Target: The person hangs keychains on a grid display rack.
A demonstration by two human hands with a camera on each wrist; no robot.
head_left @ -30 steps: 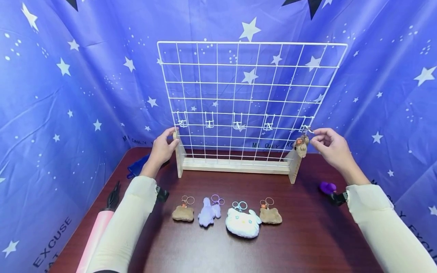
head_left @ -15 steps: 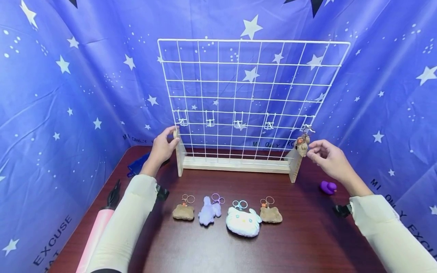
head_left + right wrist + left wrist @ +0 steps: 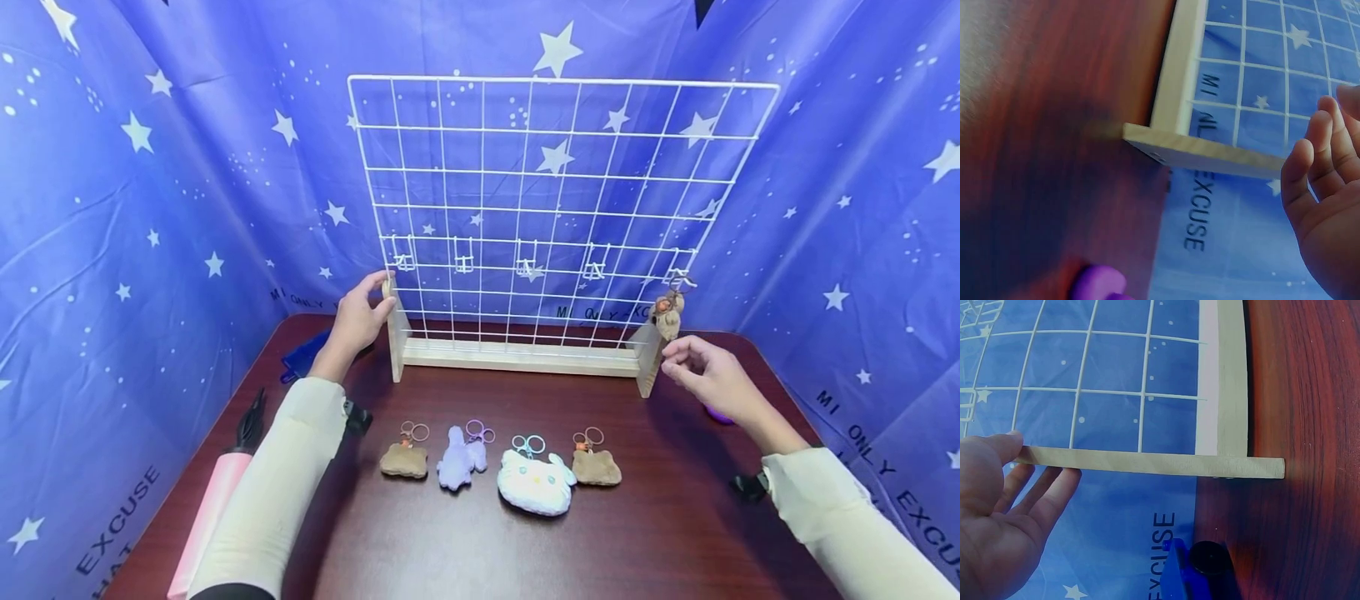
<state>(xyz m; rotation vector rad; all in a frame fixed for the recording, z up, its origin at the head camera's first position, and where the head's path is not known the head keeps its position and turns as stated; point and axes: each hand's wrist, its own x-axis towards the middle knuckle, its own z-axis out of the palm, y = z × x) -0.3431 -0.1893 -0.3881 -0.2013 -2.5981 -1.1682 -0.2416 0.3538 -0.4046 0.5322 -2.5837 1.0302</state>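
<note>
A white wire grid rack [image 3: 562, 81] stands on a wooden base [image 3: 517, 357]. My left hand [image 3: 358, 317] grips the top of its left wooden side panel [image 3: 1147, 462], thumb on one face and fingers on the other. On the rightmost hook hangs a small brown plush keychain [image 3: 667, 322]. Below it, my right hand [image 3: 708, 375] is beside the right wooden panel [image 3: 649, 362], its fingers loosely bent and holding nothing. A row on the table has a brown plush keychain [image 3: 404, 462], a lilac one [image 3: 454, 462], a white cat-faced one [image 3: 535, 486] and another brown one [image 3: 597, 469].
Several white hooks [image 3: 525, 267] line the grid. A pink cylinder [image 3: 210, 521] with a black end lies at left, and a blue object [image 3: 302, 358] sits behind the left arm. A purple toy [image 3: 1099, 284] is at right, mostly hidden by my right arm in the head view.
My right hand has let go at the hook and moved down, away from the hanging brown plush keychain. The left hand stays on the panel. The head view has shifted slightly.
</note>
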